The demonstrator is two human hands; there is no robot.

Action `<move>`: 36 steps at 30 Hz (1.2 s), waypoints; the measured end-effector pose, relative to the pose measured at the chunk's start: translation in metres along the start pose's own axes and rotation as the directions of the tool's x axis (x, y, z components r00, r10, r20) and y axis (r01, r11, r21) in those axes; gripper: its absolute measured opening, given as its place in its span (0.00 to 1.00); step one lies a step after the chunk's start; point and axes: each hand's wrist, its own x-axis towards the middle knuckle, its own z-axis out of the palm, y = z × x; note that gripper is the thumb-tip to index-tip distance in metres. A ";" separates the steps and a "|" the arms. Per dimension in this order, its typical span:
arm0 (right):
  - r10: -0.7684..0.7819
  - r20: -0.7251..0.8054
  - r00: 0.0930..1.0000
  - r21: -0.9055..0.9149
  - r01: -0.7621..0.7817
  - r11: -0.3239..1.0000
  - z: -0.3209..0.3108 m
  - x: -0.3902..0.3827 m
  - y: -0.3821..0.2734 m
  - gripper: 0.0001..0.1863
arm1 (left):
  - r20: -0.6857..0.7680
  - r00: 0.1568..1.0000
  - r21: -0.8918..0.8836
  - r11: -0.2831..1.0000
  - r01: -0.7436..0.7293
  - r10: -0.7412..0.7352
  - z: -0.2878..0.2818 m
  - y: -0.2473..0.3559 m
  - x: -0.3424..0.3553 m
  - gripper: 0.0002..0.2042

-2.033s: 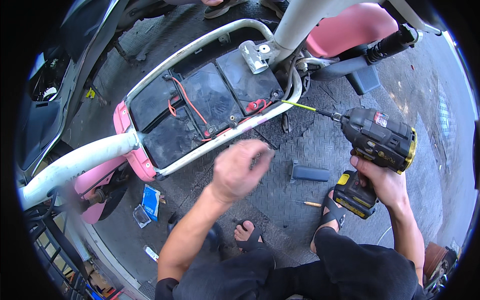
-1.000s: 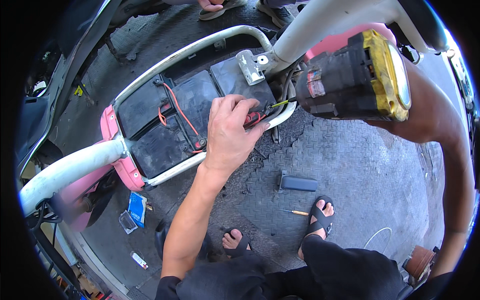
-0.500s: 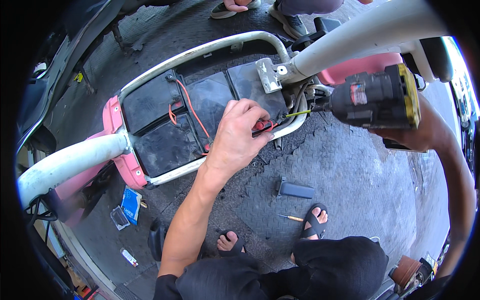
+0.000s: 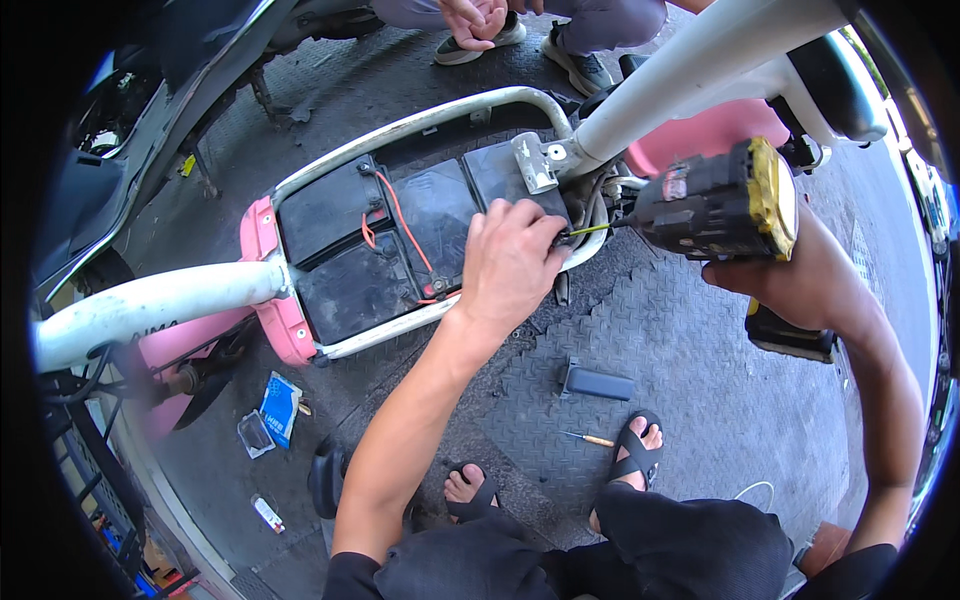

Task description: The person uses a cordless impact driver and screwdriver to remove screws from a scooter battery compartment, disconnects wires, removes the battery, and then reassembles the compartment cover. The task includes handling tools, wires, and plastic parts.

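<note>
Black batteries (image 4: 355,290) joined by red wires (image 4: 400,220) sit in the white tubular frame (image 4: 380,335) of a pink-and-white two-wheeler. My left hand (image 4: 505,260) rests at the right-end battery's near corner, fingers bent around a terminal area; what they hold is hidden. My right hand (image 4: 790,285) grips a black-and-yellow power drill (image 4: 705,205), held level, with a long yellow-green bit (image 4: 590,229) reaching to that terminal beside my left fingertips.
Another person's hands (image 4: 480,20) and shoes (image 4: 575,65) are beyond the frame. A dark vehicle (image 4: 130,190) stands left. On the floor lie a grey plastic part (image 4: 600,384), a thin wooden-handled tool (image 4: 590,438), a blue packet (image 4: 281,405) and a white tube (image 4: 268,514).
My left hand moved up onto the battery terminal, and my right hand swung the drill forward so its bit meets that spot. The other person's hands and legs show more.
</note>
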 end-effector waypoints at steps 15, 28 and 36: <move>0.439 0.002 0.898 0.781 -0.276 0.561 0.114 -0.121 0.125 0.16 | 0.012 0.948 0.167 0.934 -0.315 0.317 -0.024 0.032 -0.035 0.08; 0.172 0.430 0.886 0.602 -0.423 0.677 0.157 -0.101 0.143 0.15 | 0.225 0.970 -0.313 0.937 0.158 -0.088 -0.069 0.011 -0.230 0.10; 0.171 0.329 0.929 0.756 -0.367 0.542 0.166 -0.065 0.099 0.16 | 0.382 0.872 -0.251 0.874 0.416 -0.306 -0.019 -0.008 -0.300 0.10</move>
